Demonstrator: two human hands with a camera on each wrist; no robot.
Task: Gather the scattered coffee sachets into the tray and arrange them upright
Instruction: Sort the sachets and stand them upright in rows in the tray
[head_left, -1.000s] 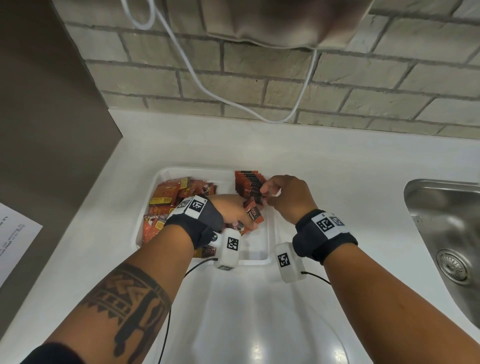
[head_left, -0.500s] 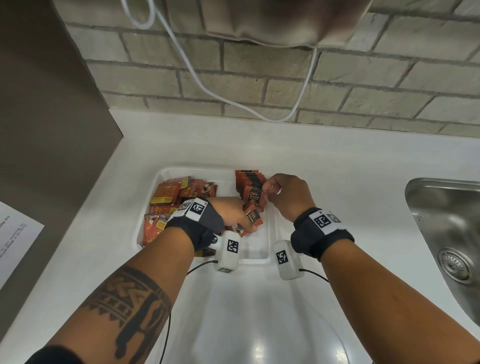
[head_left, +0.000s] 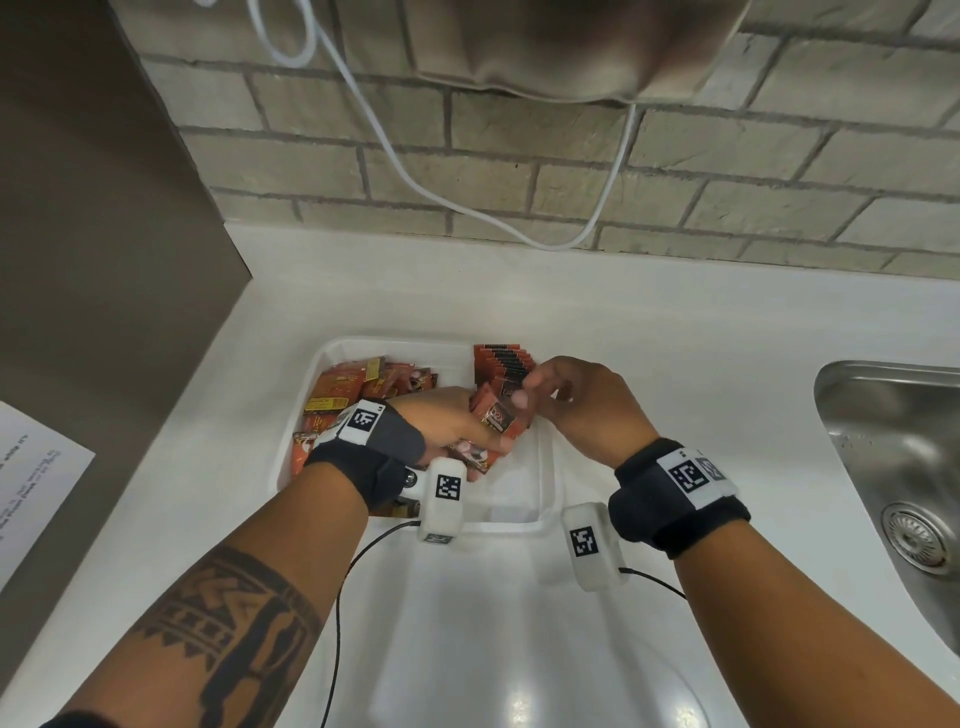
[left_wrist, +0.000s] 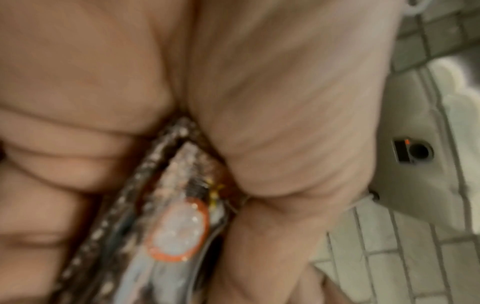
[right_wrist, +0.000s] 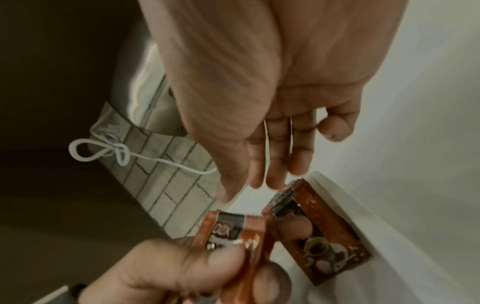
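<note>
A white tray (head_left: 519, 526) sits on the counter in the head view. Loose orange sachets (head_left: 353, 389) lie heaped in its left half. A row of upright sachets (head_left: 501, 361) stands at its back right corner. My left hand (head_left: 467, 426) grips a small bunch of sachets (head_left: 493, 415) over the tray's middle; the left wrist view shows the bunch (left_wrist: 179, 226) pressed in the palm. My right hand (head_left: 561, 395) hovers just right of the bunch, fingers relaxed and holding nothing (right_wrist: 272, 154). One sachet (right_wrist: 322, 238) leans against the tray wall (right_wrist: 369, 216).
A steel sink (head_left: 898, 467) is set into the counter at the right. A white cable (head_left: 395, 171) droops along the brick wall behind. A printed sheet (head_left: 31, 483) lies at the far left, beside a brown panel. White counter (head_left: 675, 332) surrounds the tray.
My right hand has left the upright row and come back beside the left hand's bunch with its fingers loosened. The left hand has hardly moved.
</note>
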